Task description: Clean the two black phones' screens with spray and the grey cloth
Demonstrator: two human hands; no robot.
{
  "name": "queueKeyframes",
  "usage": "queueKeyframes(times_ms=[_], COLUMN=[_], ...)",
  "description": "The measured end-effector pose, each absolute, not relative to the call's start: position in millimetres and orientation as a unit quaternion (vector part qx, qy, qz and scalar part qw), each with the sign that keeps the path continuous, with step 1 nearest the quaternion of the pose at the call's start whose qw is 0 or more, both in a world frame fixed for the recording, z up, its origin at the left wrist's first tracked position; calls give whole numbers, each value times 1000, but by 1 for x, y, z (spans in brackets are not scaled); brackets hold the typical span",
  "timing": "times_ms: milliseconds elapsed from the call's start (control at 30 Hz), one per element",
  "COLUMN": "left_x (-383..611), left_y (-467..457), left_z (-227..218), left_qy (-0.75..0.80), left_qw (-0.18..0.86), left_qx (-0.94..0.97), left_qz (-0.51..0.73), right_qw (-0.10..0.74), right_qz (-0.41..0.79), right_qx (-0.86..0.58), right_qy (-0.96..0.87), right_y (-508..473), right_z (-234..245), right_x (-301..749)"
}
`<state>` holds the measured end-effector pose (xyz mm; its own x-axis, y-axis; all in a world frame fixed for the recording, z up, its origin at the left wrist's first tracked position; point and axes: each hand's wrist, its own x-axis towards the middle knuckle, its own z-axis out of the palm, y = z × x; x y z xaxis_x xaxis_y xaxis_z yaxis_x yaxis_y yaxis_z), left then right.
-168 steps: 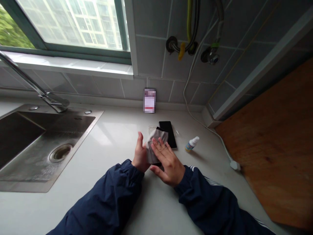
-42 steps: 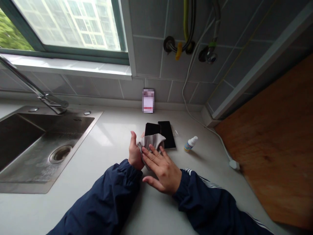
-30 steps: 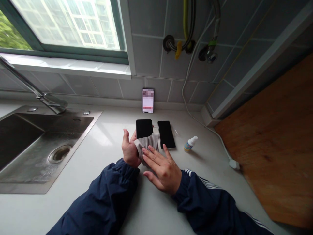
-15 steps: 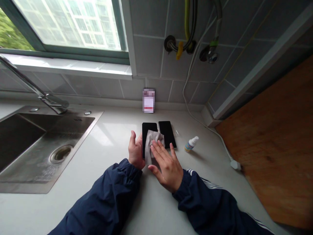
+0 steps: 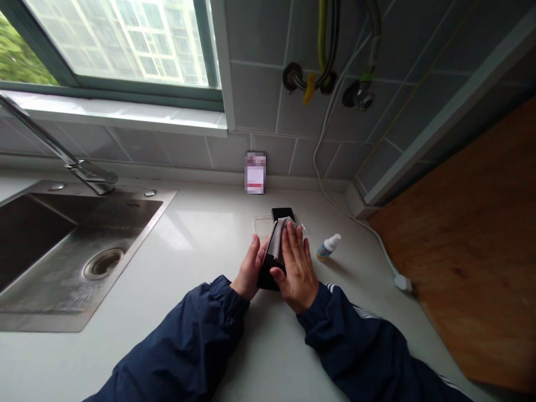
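Observation:
My left hand (image 5: 251, 268) holds a black phone (image 5: 265, 274) by its left edge, tilted up off the white counter (image 5: 201, 234). My right hand (image 5: 296, 267) lies over the phone's face, fingers pressing a grey cloth (image 5: 278, 239) onto the screen, thumb at the phone's near edge. A second black phone (image 5: 282, 213) lies flat on the counter just beyond, mostly hidden by the cloth and my fingers. A small clear sheet (image 5: 259, 223) lies beside it.
A small white spray bottle (image 5: 328, 246) lies to the right of my hands. A steel sink (image 5: 62, 251) with a tap (image 5: 79, 167) is at the left. A white cable (image 5: 360, 223) runs along the counter to a wooden board (image 5: 473, 251). A small box (image 5: 255, 172) leans on the tiled wall.
Both hands have shifted right and forward with the phone and cloth. The cloth now covers the upper part of the held phone and hides most of the second phone.

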<state>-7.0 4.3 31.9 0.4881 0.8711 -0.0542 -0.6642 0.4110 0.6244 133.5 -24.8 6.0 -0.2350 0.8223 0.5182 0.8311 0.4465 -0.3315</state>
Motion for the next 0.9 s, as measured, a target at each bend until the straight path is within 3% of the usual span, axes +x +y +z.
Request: queueKeyframes(times_ms=[367,700,900], left_x=[-10,-21,-27], left_y=[6,15,19], left_z=[31,34,49], left_qy=[205,305,237], left_qw=[812,800,794], left_qx=[315,146,167], left_qz=[447,496,535], right_qw=[297,217,228], right_qz=[-7,45,69], right_qx=[-478,-379,-354], right_qy=[-827,-899,-904], right_y=[-28,-43,-45], right_z=[11,22,27], right_x=[133,121,121])
